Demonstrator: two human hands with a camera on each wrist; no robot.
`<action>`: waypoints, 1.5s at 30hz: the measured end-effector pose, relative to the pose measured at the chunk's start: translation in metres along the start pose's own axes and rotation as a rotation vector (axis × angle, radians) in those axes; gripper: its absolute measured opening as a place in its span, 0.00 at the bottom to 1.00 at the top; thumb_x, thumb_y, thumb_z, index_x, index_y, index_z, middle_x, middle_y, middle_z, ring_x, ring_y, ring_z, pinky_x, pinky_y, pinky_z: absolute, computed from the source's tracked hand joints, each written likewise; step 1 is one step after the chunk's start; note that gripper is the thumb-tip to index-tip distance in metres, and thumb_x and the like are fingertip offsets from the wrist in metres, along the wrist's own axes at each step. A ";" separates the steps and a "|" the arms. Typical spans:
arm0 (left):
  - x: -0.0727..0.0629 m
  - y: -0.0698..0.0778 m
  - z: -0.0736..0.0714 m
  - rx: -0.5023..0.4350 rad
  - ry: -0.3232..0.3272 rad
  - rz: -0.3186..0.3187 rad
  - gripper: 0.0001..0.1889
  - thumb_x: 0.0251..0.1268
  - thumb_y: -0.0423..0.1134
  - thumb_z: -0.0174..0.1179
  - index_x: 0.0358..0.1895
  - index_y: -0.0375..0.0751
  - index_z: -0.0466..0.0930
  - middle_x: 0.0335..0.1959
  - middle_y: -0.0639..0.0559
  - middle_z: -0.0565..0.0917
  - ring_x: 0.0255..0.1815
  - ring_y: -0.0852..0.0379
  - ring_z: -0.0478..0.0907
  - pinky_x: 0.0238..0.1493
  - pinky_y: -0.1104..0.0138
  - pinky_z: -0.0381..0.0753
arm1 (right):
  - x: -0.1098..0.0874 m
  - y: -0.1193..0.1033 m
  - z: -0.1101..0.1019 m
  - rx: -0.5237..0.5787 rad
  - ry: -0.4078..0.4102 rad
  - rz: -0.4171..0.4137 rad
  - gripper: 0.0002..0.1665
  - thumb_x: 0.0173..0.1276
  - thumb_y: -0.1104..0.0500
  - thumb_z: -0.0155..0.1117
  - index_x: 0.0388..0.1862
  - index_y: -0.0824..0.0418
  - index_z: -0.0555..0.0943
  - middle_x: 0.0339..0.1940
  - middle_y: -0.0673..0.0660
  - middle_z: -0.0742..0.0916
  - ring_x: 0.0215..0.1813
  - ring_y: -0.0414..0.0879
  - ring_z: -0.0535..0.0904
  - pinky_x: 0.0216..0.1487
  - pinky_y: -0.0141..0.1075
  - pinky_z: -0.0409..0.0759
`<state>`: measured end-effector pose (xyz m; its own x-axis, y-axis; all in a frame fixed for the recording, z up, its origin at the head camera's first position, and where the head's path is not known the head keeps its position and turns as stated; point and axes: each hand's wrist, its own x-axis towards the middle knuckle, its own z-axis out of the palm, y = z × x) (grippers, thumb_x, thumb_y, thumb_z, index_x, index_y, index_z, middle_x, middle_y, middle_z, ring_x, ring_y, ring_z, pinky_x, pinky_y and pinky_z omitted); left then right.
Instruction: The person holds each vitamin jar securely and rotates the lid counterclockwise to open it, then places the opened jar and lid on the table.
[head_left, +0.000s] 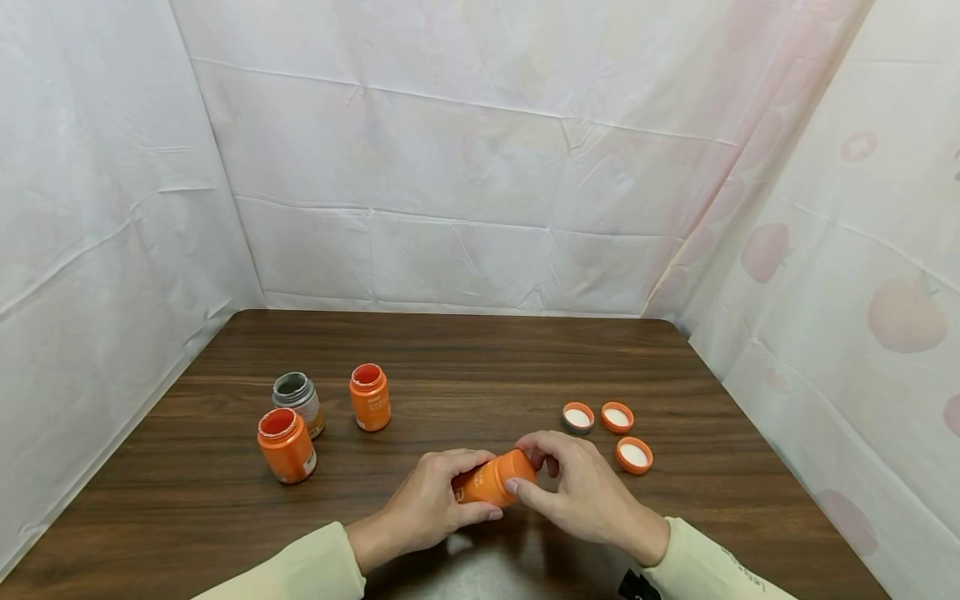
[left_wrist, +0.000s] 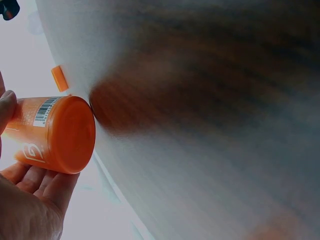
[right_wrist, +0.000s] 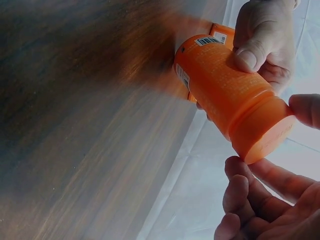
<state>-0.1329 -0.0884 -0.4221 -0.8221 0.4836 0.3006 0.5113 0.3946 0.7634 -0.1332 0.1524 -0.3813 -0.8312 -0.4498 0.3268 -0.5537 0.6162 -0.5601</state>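
Note:
Near the front of the table my left hand [head_left: 429, 498] grips an orange plastic bottle [head_left: 480, 483] round its body, thumb on one side and fingers on the other. The bottle lies tilted, its capped end toward the right, with a barcode label and flat base showing in the left wrist view. An orange screw cap [right_wrist: 262, 131] sits on its neck. My right hand [head_left: 581, 492] pinches that cap at its edge between thumb and index finger, the other fingers curled below in the right wrist view.
At the left stand two uncapped orange bottles [head_left: 287, 450] [head_left: 371, 402] and an uncapped grey-necked bottle [head_left: 307, 408]. Right of my hands, two orange caps [head_left: 617, 417] [head_left: 634, 456] and a grey-sided cap [head_left: 578, 418] lie with white insides up. White sheets [head_left: 450, 167] surround the wooden table [head_left: 465, 350].

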 end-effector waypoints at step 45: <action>0.000 -0.001 0.000 0.001 0.010 0.014 0.24 0.55 0.44 0.79 0.56 0.55 0.84 0.46 0.64 0.84 0.40 0.65 0.79 0.44 0.68 0.80 | -0.001 0.002 -0.001 0.071 0.037 -0.239 0.33 0.58 0.56 0.82 0.60 0.42 0.78 0.51 0.42 0.82 0.41 0.43 0.75 0.44 0.32 0.73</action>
<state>-0.1331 -0.0887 -0.4233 -0.8176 0.4807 0.3169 0.5228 0.3892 0.7584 -0.1333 0.1550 -0.3817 -0.6792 -0.5524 0.4833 -0.7308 0.4476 -0.5154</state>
